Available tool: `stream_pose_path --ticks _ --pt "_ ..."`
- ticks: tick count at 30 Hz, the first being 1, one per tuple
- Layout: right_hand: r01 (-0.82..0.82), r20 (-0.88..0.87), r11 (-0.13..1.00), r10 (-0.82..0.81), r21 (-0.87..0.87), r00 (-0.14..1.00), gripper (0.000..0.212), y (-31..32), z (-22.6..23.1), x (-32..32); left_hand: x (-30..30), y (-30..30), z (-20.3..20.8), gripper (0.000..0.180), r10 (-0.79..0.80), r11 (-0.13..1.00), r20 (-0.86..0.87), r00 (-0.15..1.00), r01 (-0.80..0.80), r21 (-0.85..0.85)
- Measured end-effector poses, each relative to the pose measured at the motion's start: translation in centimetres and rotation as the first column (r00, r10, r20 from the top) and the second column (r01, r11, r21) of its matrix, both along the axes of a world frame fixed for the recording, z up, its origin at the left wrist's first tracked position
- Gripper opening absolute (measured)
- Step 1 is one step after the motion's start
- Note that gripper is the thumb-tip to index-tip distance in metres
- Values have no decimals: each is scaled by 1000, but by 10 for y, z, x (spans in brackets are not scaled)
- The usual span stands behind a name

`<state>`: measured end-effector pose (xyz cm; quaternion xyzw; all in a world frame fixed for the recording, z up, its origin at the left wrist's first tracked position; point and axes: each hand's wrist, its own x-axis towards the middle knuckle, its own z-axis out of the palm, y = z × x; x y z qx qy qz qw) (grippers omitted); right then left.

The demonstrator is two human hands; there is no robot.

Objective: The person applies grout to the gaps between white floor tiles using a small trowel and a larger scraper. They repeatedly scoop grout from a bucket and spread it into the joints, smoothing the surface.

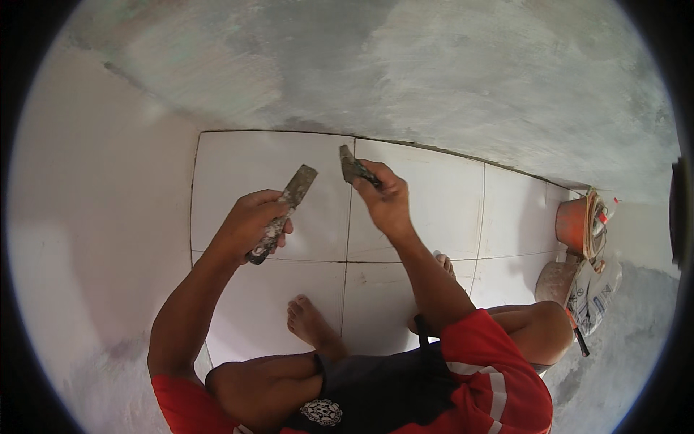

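Observation:
My left hand [251,219] is closed around the handle of a putty knife [299,184]. Grey and white residue coats its flat, straight-ended blade, which points up and to the right. In my right hand [388,201] is a second putty knife [349,163] with a dark handle and a dirty blade tilted up to the left. The two blades are close to each other but apart, held above the white tiled floor [271,163]. Neither blade touches the wall in front.
A grey, patchily plastered wall [463,79] rises ahead, and a pale wall [94,195] stands at left. On the right are an orange bucket [570,219], a dusty brownish container [554,281], a white plastic bag [594,296] and a dark-handled tool [580,340]. My bare feet rest on the tiles.

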<state>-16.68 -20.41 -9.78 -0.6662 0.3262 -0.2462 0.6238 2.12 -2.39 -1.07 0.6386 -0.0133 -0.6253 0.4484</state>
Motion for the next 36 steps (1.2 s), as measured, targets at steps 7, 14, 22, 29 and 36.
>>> stream_pose_path --ticks 7,14,22,29,36 --pt "-238 -130 647 210 -724 969 47 49 15 34 -5 3 7 28 87 996 -63 994 -89 -31" --pt "-362 -183 632 331 -685 926 44 29 6 -5 -6 10 -9 28 140 989 -38 989 -141 -35" --pt "-405 -148 742 389 -534 909 35 -20 25 31 3 1 -5 29 -96 995 70 993 97 -13" --pt "-520 -138 853 511 -37 848 29 6 17 -13 -2 7 -1 34 -20 1000 138 990 21 -6" --pt "-296 296 323 52 899 954 36 10 -16 -9 1 6 -5 36 -94 989 -33 995 90 -121"
